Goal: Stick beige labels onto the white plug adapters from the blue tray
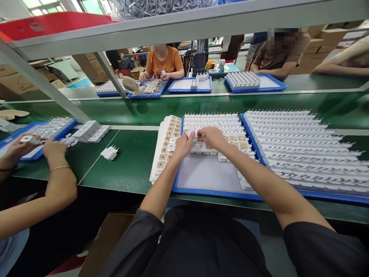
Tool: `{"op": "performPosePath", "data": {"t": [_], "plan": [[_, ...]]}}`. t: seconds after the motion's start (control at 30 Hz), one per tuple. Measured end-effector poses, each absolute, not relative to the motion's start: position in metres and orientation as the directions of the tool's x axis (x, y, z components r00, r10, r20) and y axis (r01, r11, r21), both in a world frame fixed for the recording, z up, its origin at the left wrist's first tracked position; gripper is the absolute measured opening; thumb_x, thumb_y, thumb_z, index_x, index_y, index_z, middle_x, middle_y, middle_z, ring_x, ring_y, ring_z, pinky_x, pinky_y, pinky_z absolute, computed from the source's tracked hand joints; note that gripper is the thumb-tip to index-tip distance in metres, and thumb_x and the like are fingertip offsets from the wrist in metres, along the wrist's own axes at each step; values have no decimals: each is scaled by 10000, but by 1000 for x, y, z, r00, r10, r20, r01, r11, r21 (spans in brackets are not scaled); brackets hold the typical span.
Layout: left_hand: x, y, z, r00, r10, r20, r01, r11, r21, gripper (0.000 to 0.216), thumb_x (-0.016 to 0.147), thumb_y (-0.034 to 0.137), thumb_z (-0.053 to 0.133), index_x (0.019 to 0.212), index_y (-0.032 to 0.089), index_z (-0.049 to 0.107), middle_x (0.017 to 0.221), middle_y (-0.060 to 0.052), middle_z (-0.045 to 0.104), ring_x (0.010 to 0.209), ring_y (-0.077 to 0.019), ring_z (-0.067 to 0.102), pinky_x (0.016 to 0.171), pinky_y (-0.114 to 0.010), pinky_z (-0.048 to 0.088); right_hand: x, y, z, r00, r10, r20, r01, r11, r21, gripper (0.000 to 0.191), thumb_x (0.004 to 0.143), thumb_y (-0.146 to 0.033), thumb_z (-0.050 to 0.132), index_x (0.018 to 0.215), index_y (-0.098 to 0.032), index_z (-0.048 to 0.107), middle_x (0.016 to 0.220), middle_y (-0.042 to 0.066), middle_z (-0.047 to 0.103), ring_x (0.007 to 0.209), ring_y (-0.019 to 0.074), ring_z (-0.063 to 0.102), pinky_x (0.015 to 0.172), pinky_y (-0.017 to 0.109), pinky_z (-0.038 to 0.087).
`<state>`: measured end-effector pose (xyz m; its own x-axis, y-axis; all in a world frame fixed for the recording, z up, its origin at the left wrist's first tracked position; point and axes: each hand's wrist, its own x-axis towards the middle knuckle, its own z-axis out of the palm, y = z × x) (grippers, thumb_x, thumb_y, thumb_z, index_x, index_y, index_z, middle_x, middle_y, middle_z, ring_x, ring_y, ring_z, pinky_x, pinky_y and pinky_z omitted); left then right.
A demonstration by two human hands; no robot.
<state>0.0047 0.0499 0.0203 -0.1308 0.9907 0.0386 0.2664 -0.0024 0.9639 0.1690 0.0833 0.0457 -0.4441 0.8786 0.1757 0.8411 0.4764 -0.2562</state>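
Observation:
My left hand [182,144] and my right hand [211,137] meet over a blue-rimmed tray [215,192], fingers curled and pinched on a small white charger plug part [192,135] between them. Rows of the same white plug parts [219,121] stand at the tray's far end, with several open ones [240,143] showing tan insides beside my right hand. A stack of white moulded trays [165,148] holding tan parts lies just left of my left hand.
A second blue tray [331,194] packed with white plug parts lies at right. Left, a co-worker's hands [34,148] work over another blue tray [11,136]; loose plugs [109,153] lie on the green bench. A conveyor belt [201,104] and other people sit beyond.

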Motion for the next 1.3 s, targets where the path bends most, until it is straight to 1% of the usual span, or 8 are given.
{"op": "performPosePath", "data": {"t": [0.2,0.33,0.43,0.5,0.73,0.97,1.13,1.3], "plan": [[5,47,15,-119,991,53,239,-24,971,271,900,472,705,1011,233,645,1171,-135,736,1343,-367,567,1231,-486,270,195,86,73,-439,873,210,762,486,-428,145,909,-192,599,930,-196,742,995,41,806,939,200,743,831,294,530],[3,43,18,-82,993,82,255,-59,965,269,921,452,676,1064,224,668,1239,-137,723,1348,-360,548,1244,-501,231,219,68,96,-315,906,282,557,417,-718,131,878,-304,661,863,-180,701,897,66,781,856,219,736,791,336,550],[-2,29,25,-66,964,256,271,-230,935,329,880,396,740,1168,243,695,1386,-113,668,1484,-331,422,1288,-464,128,229,34,101,-280,921,271,394,368,-842,202,849,-384,738,858,-187,691,858,66,760,802,222,724,744,356,559],[-7,12,29,-27,916,400,257,-381,888,403,852,358,779,1234,254,702,1422,-99,652,1489,-314,427,1284,-430,173,229,7,94,-279,917,285,295,364,-884,235,851,-419,773,877,-197,699,864,60,756,810,221,727,745,362,573],[-12,-59,14,100,933,344,92,-353,931,550,796,296,846,1314,270,662,1278,-105,734,1234,-290,658,1059,-378,484,199,-71,38,-168,944,284,-51,279,-959,173,872,-381,806,897,-228,730,856,31,737,799,186,721,751,332,604],[-14,-93,-6,234,955,180,-146,-148,978,425,829,355,827,1188,241,629,1381,-156,681,1111,-264,702,955,-371,536,184,-88,22,-264,945,193,-238,130,-963,190,853,-388,819,861,-221,727,829,33,727,754,170,702,702,306,607],[-18,-92,-16,226,927,298,-48,-295,954,550,860,508,761,1345,259,691,1314,-135,641,1223,-302,609,1025,-402,508,179,-95,14,-329,935,129,-294,28,-955,209,834,-393,834,832,-216,723,791,20,704,717,154,665,666,282,578],[-15,-97,-17,80,956,282,49,-286,957,464,797,374,853,1240,282,750,1226,-112,722,1161,-303,656,1049,-423,501,182,-104,16,-384,912,142,-321,12,-947,138,885,-359,790,859,-236,735,838,30,708,811,169,685,791,320,598]]}}
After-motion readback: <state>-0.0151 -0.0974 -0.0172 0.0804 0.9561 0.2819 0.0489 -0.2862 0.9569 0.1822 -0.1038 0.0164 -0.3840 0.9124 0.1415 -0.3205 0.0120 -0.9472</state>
